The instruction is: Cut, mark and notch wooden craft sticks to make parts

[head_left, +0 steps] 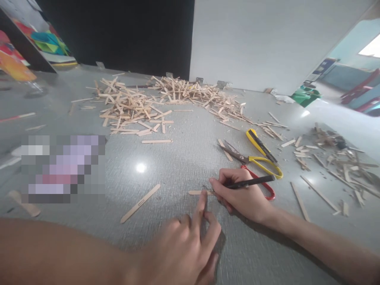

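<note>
My right hand (242, 194) grips a black pen (252, 182) in a writing hold over a wooden ice-cream stick (194, 192). The stick lies flat on the grey table (184, 162), its right part hidden by my fingers. My left hand (190, 241) presses the stick down with an outstretched index fingertip, the other fingers loosely bent. A second ice-cream stick (141, 203) lies slanted to the left, a small dark rectangle outlined at its middle. Just beyond my right hand are scissors (252, 160) with one yellow and one red handle.
Heaps of wooden sticks (130, 105) lie toward the back, before a black and white panel (252, 43). A yellow cutter knife (257, 142) sits beside the scissors. Split stick scraps (350, 170) litter the right side. A blurred-out purple object (69, 158) lies left.
</note>
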Demonstrator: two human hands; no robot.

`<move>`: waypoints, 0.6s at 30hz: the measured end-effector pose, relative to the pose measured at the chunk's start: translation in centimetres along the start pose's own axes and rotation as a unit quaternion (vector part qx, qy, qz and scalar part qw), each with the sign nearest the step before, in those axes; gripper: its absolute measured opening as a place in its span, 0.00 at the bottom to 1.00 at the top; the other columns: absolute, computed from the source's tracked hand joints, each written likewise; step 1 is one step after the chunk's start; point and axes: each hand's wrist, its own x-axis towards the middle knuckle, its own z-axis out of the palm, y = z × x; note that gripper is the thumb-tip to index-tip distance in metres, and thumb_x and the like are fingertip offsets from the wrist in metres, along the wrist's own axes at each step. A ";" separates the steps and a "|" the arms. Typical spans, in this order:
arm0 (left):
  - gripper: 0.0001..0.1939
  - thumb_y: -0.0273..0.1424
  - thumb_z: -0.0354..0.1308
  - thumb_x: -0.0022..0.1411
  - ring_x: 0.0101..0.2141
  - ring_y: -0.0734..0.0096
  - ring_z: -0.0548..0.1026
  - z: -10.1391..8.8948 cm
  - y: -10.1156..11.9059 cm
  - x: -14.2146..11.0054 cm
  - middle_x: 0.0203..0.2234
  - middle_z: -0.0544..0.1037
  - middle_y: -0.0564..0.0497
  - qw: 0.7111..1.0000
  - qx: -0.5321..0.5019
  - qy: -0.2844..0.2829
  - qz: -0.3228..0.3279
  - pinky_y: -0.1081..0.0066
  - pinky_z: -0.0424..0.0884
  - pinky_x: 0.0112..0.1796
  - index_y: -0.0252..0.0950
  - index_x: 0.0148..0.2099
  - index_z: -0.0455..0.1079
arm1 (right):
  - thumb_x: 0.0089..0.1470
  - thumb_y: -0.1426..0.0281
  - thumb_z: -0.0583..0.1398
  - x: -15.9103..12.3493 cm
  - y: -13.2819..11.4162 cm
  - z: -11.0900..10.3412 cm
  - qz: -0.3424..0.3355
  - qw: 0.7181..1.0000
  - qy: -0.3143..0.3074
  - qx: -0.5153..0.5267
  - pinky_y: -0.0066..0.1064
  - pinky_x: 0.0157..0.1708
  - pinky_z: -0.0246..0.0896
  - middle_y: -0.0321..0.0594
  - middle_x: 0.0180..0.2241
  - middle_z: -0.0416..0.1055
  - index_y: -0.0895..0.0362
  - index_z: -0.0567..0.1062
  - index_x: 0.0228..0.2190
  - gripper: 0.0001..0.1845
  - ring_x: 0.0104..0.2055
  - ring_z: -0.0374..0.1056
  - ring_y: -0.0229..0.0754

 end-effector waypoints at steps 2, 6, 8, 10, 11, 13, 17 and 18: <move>0.27 0.37 0.55 0.67 0.29 0.50 0.84 0.1 0.0 -0.1 0.60 0.65 0.13 1.000 0.001 0.011 0.000 0.61 0.80 0.22 0.23 0.61 0.69 | 0.64 0.59 0.62 0.0 0.0 0.0 0.012 1.000 -0.003 0.006 0.21 0.10 0.48 0.28 0.13 0.65 0.54 0.65 0.20 0.24 0.11 0.59 0.31; 0.26 0.37 0.56 0.67 0.27 0.52 0.84 0.1 0.0 -0.3 0.60 0.66 0.14 1.000 0.005 0.025 0.002 0.62 0.79 0.21 0.23 0.60 0.70 | 0.63 0.58 0.63 0.0 0.0 0.0 0.024 1.000 -0.002 0.014 0.20 0.09 0.46 0.28 0.14 0.66 0.54 0.66 0.20 0.23 0.11 0.58 0.30; 0.26 0.37 0.56 0.67 0.27 0.51 0.83 0.1 0.0 -0.3 0.59 0.67 0.14 1.000 0.010 0.027 0.002 0.62 0.79 0.21 0.23 0.59 0.71 | 0.63 0.58 0.63 0.1 0.1 0.0 0.024 1.000 0.000 0.010 0.20 0.09 0.47 0.29 0.14 0.66 0.54 0.66 0.20 0.23 0.11 0.58 0.30; 0.26 0.37 0.56 0.67 0.28 0.50 0.84 0.0 0.0 -0.3 0.59 0.67 0.14 0.999 0.015 0.028 0.001 0.62 0.79 0.21 0.23 0.60 0.71 | 0.63 0.58 0.64 0.2 0.1 0.1 0.023 1.000 0.003 0.007 0.20 0.09 0.46 0.29 0.14 0.66 0.55 0.66 0.20 0.24 0.11 0.58 0.30; 0.26 0.37 0.56 0.67 0.28 0.50 0.84 0.1 0.0 -0.2 0.59 0.67 0.14 0.999 0.017 0.028 0.000 0.62 0.79 0.21 0.23 0.60 0.71 | 0.63 0.58 0.64 0.2 0.1 0.1 0.024 1.000 0.004 0.008 0.20 0.09 0.46 0.29 0.13 0.66 0.55 0.66 0.20 0.24 0.11 0.58 0.30; 0.26 0.37 0.56 0.67 0.28 0.51 0.84 0.1 0.0 -0.2 0.59 0.67 0.14 1.000 0.015 0.028 0.003 0.62 0.79 0.21 0.23 0.60 0.71 | 0.63 0.58 0.64 0.2 0.1 0.1 0.022 1.000 0.004 0.011 0.20 0.09 0.45 0.29 0.14 0.66 0.55 0.67 0.20 0.24 0.11 0.57 0.30; 0.25 0.37 0.56 0.66 0.27 0.51 0.83 0.0 0.0 -0.2 0.59 0.68 0.15 1.000 0.015 0.024 0.009 0.63 0.79 0.21 0.23 0.58 0.71 | 0.62 0.58 0.64 0.2 0.2 0.2 0.017 1.000 0.003 0.016 0.20 0.08 0.44 0.29 0.14 0.67 0.55 0.68 0.20 0.23 0.10 0.56 0.30; 0.25 0.37 0.56 0.67 0.28 0.51 0.83 0.0 0.0 -0.2 0.59 0.68 0.15 1.000 0.016 0.024 0.007 0.62 0.79 0.21 0.23 0.58 0.71 | 0.62 0.58 0.64 0.3 0.2 0.2 0.018 1.000 0.004 0.017 0.20 0.08 0.44 0.29 0.14 0.67 0.55 0.68 0.20 0.23 0.10 0.56 0.29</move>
